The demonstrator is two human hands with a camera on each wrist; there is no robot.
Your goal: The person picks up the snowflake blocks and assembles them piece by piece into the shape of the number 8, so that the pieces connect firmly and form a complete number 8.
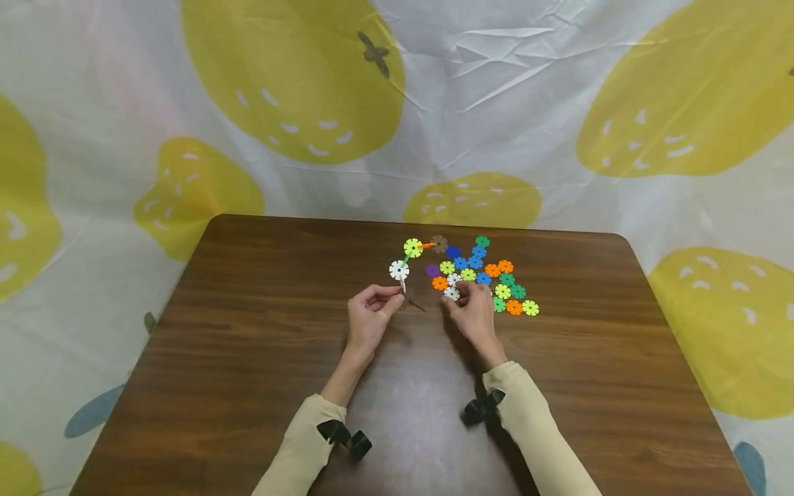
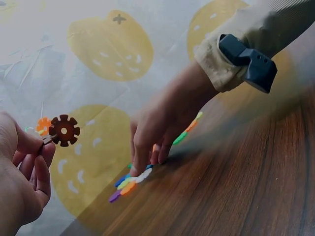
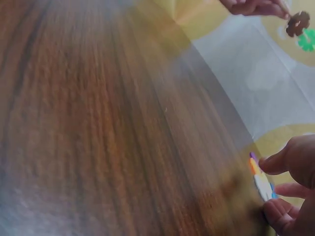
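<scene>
My left hand [image 1: 370, 318] pinches one end of a chain of notched plastic discs between thumb and fingers, above the table. A brown disc [image 2: 64, 131] stands at the held end. Beyond it the chain carries a white disc [image 1: 399, 270], a green one [image 3: 307, 40] seen edge-on in the head view, and a yellow one [image 1: 413, 248]. An orange disc [image 2: 44, 126] also belongs to it. My right hand [image 1: 474, 313] reaches down over loose discs, thumb and fingers apart, around a white disc [image 1: 451, 293]. Its fingertips are partly hidden; a firm hold is not visible.
Loose discs in several colours lie flat to the right of the chain, among them a purple disc [image 1: 432, 271] and a yellow disc [image 1: 530, 308]. The brown wooden table [image 1: 248, 331] ends at a patterned cloth [image 1: 347, 186] behind it.
</scene>
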